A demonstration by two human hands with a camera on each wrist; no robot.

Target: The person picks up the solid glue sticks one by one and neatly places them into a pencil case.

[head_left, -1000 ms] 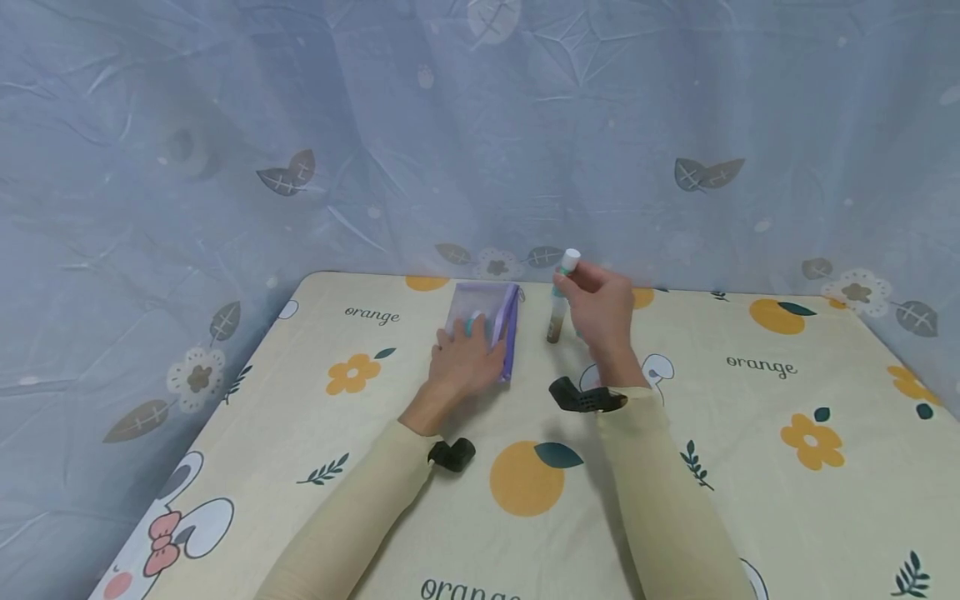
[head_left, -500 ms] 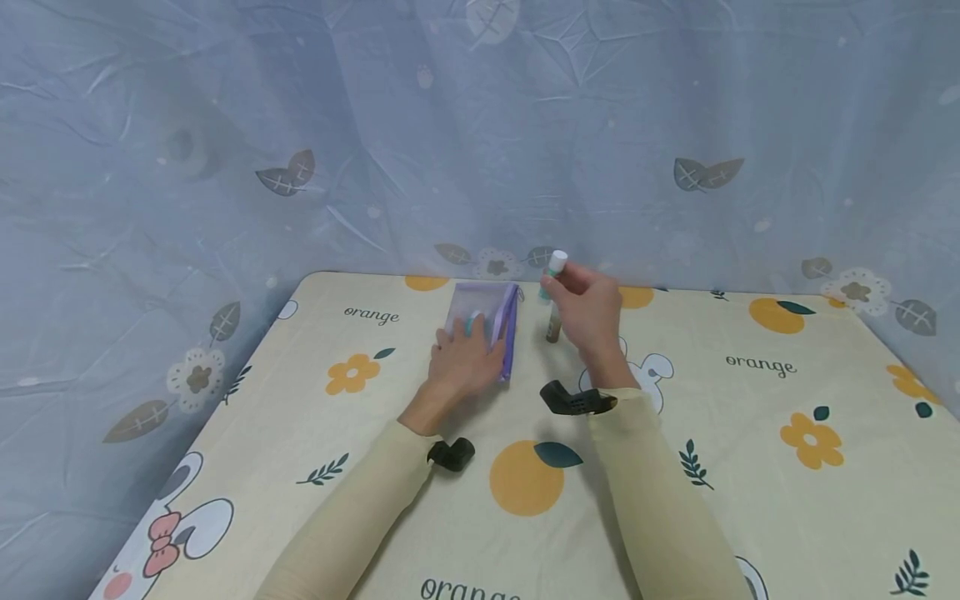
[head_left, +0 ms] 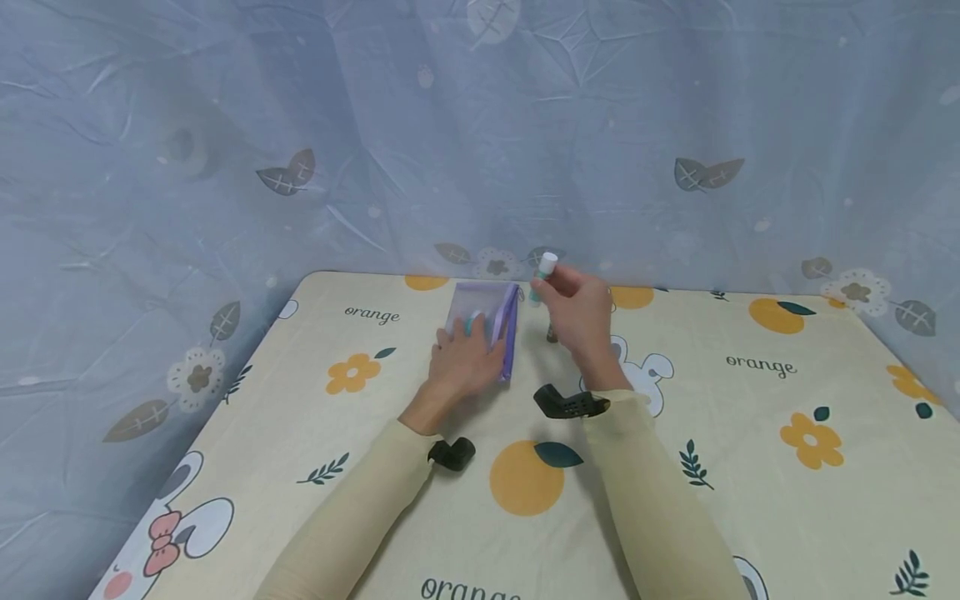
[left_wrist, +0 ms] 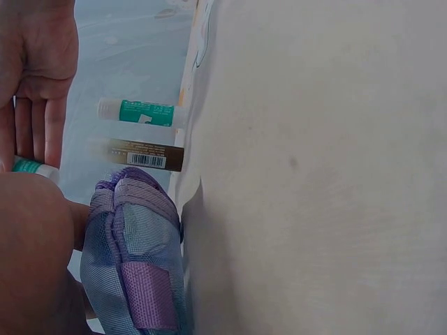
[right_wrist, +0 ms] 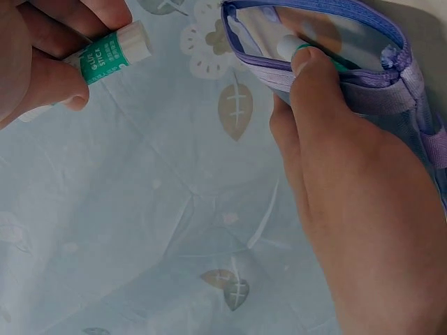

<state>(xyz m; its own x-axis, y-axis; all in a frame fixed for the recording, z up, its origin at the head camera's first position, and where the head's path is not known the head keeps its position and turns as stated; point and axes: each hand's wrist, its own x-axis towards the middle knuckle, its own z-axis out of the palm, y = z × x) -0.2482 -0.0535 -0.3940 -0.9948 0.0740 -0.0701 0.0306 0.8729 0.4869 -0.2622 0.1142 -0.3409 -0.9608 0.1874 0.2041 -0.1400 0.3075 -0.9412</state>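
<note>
My right hand (head_left: 585, 315) pinches a green and white glue stick (right_wrist: 105, 58), tilted and raised off the table, to the right of a purple mesh zipper pouch (head_left: 480, 296). My left hand (head_left: 467, 360) grips the pouch by its open side, the thumb over the zipper rim and other fingers outside. In the right wrist view, the pouch opening gapes and a green glue stick with a white end (right_wrist: 288, 46) lies inside. A brown glue stick (left_wrist: 145, 155) and another green one (left_wrist: 148, 112) stand on the table beyond the pouch; my right hand mostly hides them in the head view.
The table wears a cream cloth (head_left: 360, 533) printed with oranges and flowers. Behind its far edge hangs a blue-grey patterned curtain (head_left: 480, 150). Black wrist cameras sit on my left cuff (head_left: 452, 455) and right cuff (head_left: 572, 402).
My right hand has moved left toward the pouch with the glue stick, now covering most of the standing brown stick. My left hand and the pouch have stayed put.
</note>
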